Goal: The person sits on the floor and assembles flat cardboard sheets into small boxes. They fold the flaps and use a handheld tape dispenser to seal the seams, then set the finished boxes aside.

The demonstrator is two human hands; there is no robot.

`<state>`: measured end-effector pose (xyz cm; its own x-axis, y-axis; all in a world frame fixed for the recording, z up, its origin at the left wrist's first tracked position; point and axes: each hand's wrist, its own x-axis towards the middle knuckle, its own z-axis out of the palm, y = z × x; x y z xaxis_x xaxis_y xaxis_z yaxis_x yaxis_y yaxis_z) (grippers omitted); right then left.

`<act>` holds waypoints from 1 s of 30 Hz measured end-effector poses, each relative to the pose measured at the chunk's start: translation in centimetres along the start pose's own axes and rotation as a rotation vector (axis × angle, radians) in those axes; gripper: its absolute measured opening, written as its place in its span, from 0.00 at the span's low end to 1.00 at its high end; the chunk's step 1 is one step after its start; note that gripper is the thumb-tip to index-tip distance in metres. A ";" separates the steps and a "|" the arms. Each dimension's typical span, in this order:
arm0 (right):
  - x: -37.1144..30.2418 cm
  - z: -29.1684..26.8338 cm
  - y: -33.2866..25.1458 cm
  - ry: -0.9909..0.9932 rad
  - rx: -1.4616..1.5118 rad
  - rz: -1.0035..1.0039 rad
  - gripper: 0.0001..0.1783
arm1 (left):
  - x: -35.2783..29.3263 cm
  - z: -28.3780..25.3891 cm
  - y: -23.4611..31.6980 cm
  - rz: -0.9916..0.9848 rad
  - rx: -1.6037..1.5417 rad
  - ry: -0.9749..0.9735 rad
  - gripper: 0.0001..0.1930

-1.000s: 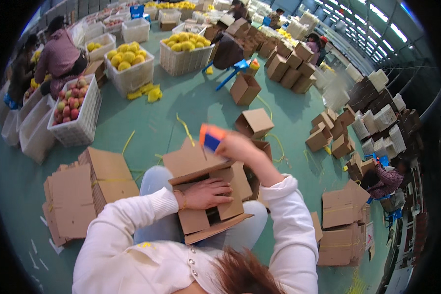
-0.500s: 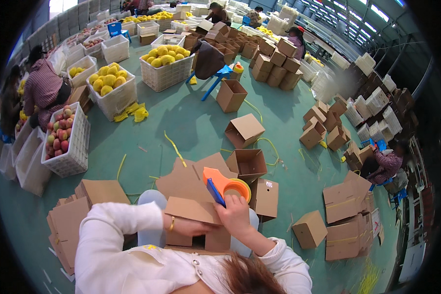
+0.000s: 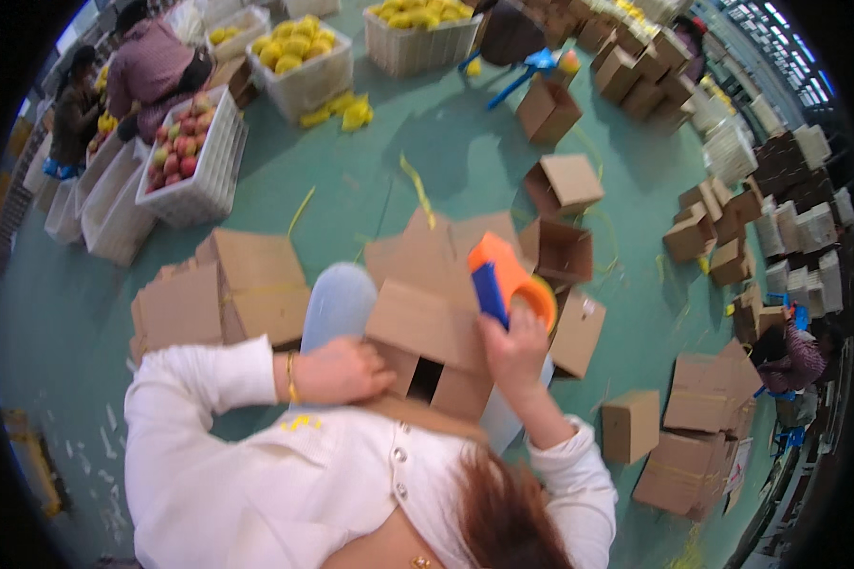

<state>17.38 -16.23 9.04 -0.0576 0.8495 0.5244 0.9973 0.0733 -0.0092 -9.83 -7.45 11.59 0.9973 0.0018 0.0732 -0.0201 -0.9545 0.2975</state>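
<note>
A brown cardboard box point(image 3: 427, 327) rests across my lap, with a flap folded over and a dark gap point(image 3: 425, 379) showing at its near side. My right hand point(image 3: 517, 351) is wrapped round the handle of an orange and blue tape dispenser point(image 3: 499, 275), which carries a yellow-rimmed tape roll and stands at the box's right edge. At the left edge of the box, my left hand point(image 3: 343, 370) is closed, its curled fingers against the cardboard. What those fingertips do under the edge is partly hidden.
Flattened cartons point(image 3: 251, 284) lie on my left, more point(image 3: 702, 417) on the right. Open boxes point(image 3: 560, 248) stand ahead beside yellow straps. Beyond are crates of apples point(image 3: 185, 152) and yellow-wrapped fruit point(image 3: 299, 71). Other people point(image 3: 157, 66) work at the left and right.
My left hand has drawn back leftward from under the flap to the box's left edge. The right hand still holds the tape dispenser. The view has tilted down and turned left.
</note>
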 end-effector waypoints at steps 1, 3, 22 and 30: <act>0.1 0.1 -0.1 0.034 0.010 0.001 0.04 | -0.3 -0.1 0.0 -0.006 -0.114 -0.036 0.07; -0.5 -0.3 0.2 -0.026 0.024 0.036 0.06 | -0.2 -1.3 0.8 -0.077 -0.621 -0.125 0.11; -0.9 -0.2 0.1 0.009 0.060 0.094 0.09 | 3.0 6.1 -1.1 -0.541 -0.086 0.539 0.26; -2.7 -0.1 0.0 0.117 0.202 0.325 0.11 | 3.9 6.5 -2.0 -0.719 -0.579 0.648 0.41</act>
<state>17.58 -18.59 7.75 0.2764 0.7812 0.5597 0.9329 -0.0782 -0.3515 -5.42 -7.42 5.12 0.5688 0.8110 0.1367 0.3466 -0.3872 0.8544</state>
